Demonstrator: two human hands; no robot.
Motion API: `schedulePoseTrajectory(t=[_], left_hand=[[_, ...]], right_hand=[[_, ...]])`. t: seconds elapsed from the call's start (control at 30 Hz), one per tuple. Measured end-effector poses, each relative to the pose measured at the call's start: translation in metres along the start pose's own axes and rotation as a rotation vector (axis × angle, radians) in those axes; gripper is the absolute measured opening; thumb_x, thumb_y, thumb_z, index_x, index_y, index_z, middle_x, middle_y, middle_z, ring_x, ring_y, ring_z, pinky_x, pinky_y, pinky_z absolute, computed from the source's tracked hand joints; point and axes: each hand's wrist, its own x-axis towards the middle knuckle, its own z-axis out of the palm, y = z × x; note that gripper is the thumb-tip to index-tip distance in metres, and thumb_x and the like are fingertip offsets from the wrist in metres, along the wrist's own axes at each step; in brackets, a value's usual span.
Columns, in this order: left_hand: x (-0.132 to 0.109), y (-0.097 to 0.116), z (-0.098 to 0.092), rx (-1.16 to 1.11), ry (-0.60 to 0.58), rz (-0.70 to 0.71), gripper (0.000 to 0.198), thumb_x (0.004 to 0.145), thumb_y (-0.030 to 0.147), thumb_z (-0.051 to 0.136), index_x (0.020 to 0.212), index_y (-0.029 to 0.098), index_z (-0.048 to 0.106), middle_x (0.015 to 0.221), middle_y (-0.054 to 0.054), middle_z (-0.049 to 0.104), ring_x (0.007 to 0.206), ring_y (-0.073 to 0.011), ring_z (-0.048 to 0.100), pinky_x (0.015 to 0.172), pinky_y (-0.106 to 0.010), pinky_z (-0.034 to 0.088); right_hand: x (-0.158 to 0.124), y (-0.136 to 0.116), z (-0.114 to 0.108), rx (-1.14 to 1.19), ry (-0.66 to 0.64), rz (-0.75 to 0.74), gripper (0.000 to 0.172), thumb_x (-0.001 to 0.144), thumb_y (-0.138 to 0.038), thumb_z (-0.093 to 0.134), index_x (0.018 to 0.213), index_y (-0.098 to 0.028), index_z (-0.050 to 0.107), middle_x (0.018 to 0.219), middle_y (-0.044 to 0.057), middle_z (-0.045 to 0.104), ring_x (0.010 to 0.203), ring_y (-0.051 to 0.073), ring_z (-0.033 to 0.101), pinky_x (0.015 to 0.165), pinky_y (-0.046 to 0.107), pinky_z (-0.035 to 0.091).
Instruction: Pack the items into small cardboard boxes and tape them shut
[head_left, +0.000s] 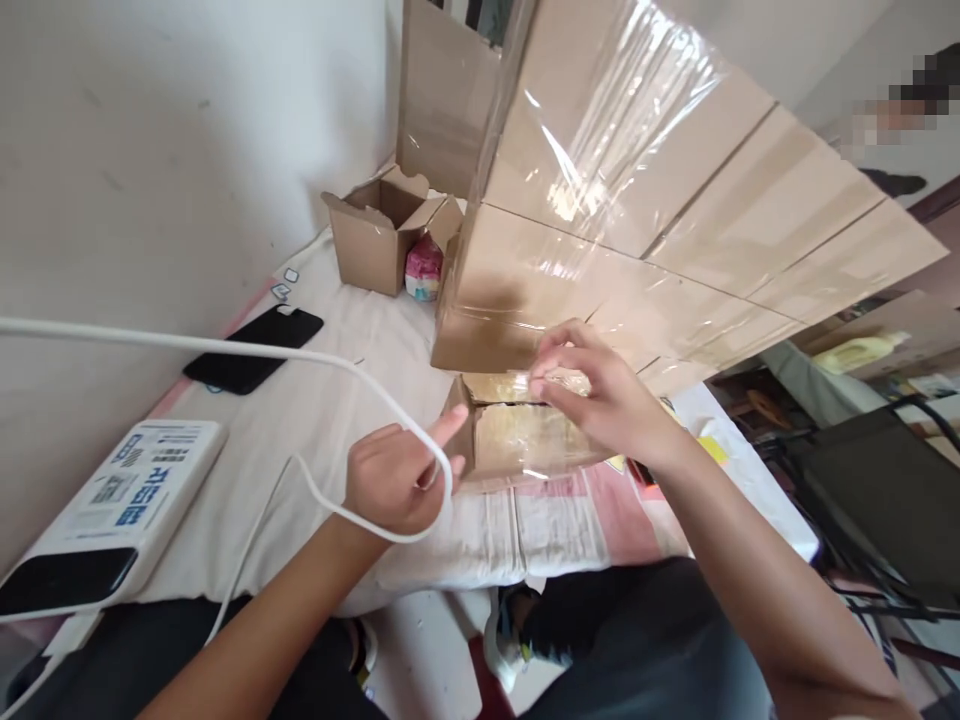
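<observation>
A small cardboard box (pixel 525 440) with clear tape over its top lies on the cloth-covered table (pixel 360 350). My left hand (pixel 401 475) rests at the box's left end, index finger and thumb apart, the other fingers curled, holding nothing. Above the far side of the box, my right hand (pixel 589 390) pinches clear tape (pixel 523 384) between thumb and fingers. A white cable (pixel 367 375) passes in front of my left hand. Behind the box stands a large stack of cartons (pixel 645 200) wrapped in clear film.
An open cardboard box (pixel 367 240) stands by the wall beside a pink package (pixel 424 268). A black phone (pixel 255 348) and a white printed box (pixel 142 480) lie at the left. A dark chair (pixel 877 490) is at the right.
</observation>
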Motion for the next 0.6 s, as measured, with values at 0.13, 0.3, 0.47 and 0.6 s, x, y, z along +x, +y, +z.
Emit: schedulePoseTrajectory(t=[0.13,0.3,0.47,0.6], left_hand=[[0.001,0.000,0.004,0.028,-0.205,0.052,0.039,0.099,0.036,0.052,0.131,0.018,0.062,0.051,0.007,0.055,0.044,-0.0114,0.052,0.049,-0.027,0.041],[-0.001,0.007,0.001,0.013,-0.213,0.047,0.037,0.097,0.031,0.055,0.130,0.017,0.063,0.053,0.008,0.054,0.047,-0.0122,0.053,0.052,-0.030,0.042],[0.002,0.016,-0.005,0.067,-0.142,0.109,0.031,0.091,0.029,0.062,0.120,0.018,0.068,0.081,-0.003,0.070,0.069,-0.0194,0.061,0.064,-0.034,0.045],[0.005,0.023,-0.002,0.191,-0.137,0.173,0.037,0.089,0.031,0.066,0.125,0.022,0.067,0.129,-0.011,0.069,0.110,-0.0294,0.062,0.089,-0.043,0.046]], right_hand=[[0.026,0.010,0.010,-0.325,-0.120,0.040,0.036,0.088,-0.036,0.070,0.123,-0.027,0.066,0.139,0.010,0.051,0.131,0.035,0.046,0.110,0.060,0.038],[-0.013,0.008,-0.008,-0.447,0.302,0.137,0.070,0.090,-0.044,0.066,0.153,-0.031,0.039,0.145,0.012,0.051,0.131,0.034,0.051,0.110,0.058,0.041],[-0.089,0.060,-0.001,-0.273,0.706,0.394,0.039,0.090,-0.042,0.063,0.126,-0.026,0.064,0.125,0.010,0.066,0.109,0.026,0.065,0.094,0.047,0.051],[-0.120,0.119,0.012,0.022,0.796,0.618,0.033,0.087,-0.044,0.063,0.109,-0.020,0.070,0.111,0.011,0.073,0.101,0.025,0.068,0.086,0.042,0.053]])
